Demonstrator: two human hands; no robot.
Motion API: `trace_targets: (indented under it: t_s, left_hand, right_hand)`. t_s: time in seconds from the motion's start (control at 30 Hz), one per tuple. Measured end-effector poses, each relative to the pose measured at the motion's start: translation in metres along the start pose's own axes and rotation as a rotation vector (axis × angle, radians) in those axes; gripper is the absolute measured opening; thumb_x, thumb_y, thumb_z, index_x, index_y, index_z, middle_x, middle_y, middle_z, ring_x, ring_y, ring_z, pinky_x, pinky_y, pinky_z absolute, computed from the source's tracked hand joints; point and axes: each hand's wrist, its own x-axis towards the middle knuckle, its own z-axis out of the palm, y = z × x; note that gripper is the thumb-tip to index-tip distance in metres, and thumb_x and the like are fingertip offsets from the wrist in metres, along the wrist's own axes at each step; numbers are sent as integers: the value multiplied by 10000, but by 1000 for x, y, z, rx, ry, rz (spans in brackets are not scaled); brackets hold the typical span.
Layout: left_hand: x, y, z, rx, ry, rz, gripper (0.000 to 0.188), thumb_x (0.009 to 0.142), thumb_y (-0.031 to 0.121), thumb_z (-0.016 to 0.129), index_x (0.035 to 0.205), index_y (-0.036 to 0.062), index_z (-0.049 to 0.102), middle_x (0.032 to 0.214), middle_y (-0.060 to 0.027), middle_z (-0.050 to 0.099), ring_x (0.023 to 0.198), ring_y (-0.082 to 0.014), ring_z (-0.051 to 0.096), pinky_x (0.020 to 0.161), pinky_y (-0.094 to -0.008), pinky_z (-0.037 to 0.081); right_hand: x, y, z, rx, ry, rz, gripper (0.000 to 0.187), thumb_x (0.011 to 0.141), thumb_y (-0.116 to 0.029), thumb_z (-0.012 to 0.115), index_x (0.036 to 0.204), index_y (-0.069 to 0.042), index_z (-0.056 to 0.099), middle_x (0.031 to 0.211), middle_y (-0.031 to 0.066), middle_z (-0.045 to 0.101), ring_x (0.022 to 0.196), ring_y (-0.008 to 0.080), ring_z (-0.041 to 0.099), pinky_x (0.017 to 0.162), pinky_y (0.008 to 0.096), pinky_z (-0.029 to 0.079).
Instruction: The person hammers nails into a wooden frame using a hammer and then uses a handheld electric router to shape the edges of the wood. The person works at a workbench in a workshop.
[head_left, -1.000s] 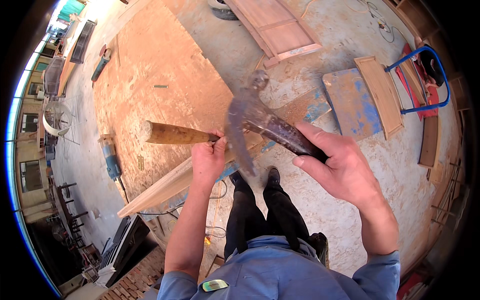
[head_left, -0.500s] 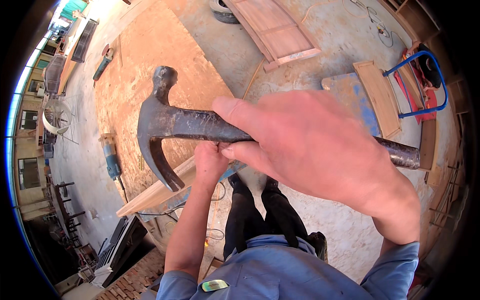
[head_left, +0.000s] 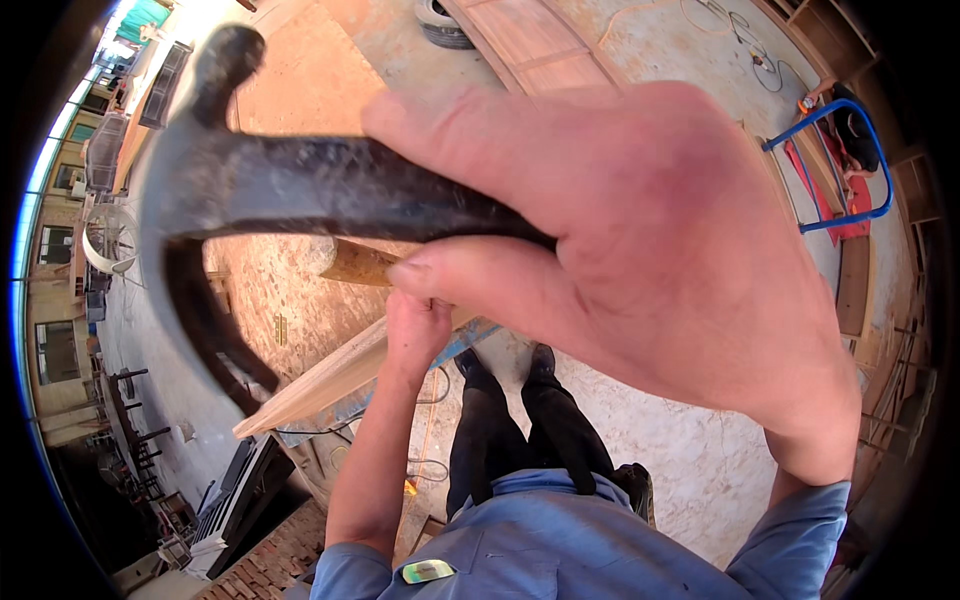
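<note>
Two grips: tight around a claw hammer (head_left: 290,185), right hand (head_left: 660,250); pinched about a wooden tool handle (head_left: 360,263), left hand (head_left: 415,328), beneath that hammer; risk of bruising there from any off-centre hammer blow.

White glare burns out the upper left; the nearby claw hammer (head_left: 290,185) looks softly blurred, and fisheye distortion bends straight lines toward black corners.
</note>
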Motion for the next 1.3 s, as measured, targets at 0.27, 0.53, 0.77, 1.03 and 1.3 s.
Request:
trace_targets:
  t_s: [0.27,0.53,0.77,1.03,1.3]
  left_hand:
    - [-1,-5,-1,32,-104,-122,81,869,77,672,943,62,701,913,-219,697,885,-443,667,718,-477,538]
    - [-2,-13,1,63,-100,-37,90,901,119,673,907,30,691,885,-233,685,856,-441,662,689,-460,528]
    - [-2,-13,3,-63,-4,-32,45,908,77,678,932,40,688,863,-160,702,819,-322,692,727,-383,529]
    - [-2,-28,-3,-673,-16,-292,74,954,57,683,1007,27,642,923,-15,675,921,-112,636,830,-273,515]
    - [-11,-55,-32,-627,142,-313,99,972,120,687,988,30,649,888,-19,674,822,-110,650,776,-274,560]
  right_hand:
    - [5,-11,-10,-392,-307,55,245,853,-261,730,975,-77,624,644,114,579,629,339,620,554,447,483]
    - [-1,-18,-21,-118,-296,199,247,868,-286,721,970,-86,618,612,108,562,643,347,621,550,452,472]
    - [-27,10,-12,-183,-348,257,320,867,-259,735,1109,-79,626,782,152,647,764,385,640,626,460,485]
    - [-142,61,35,266,-28,611,448,900,-163,734,1315,-74,591,901,159,687,767,303,649,724,374,527]
    - [-243,75,84,466,-56,1255,438,958,-150,650,1379,-65,568,800,34,624,663,121,542,641,288,487]
